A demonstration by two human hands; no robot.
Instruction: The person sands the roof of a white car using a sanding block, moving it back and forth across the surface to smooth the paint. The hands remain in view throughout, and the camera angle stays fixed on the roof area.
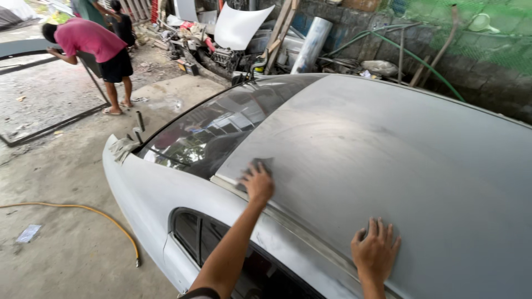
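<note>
A grey primed car roof (388, 160) fills the right half of the head view. My left hand (257, 182) reaches out near the roof's front edge and presses a small dark sanding sheet (260, 164) flat against the surface. My right hand (376, 252) lies flat on the roof closer to me, fingers spread, and a bit of dark material peeks out at its left edge. The dark windscreen (216, 130) slopes away just beyond my left hand. Below my arms are the side window (191, 232) and the primed pillar (144, 188).
A yellow hose (83, 209) runs across the concrete floor at left. A person in a pink shirt (91, 44) bends over a dark panel at far left. Scrap parts, pipes and a white panel (238, 25) pile up against the back wall.
</note>
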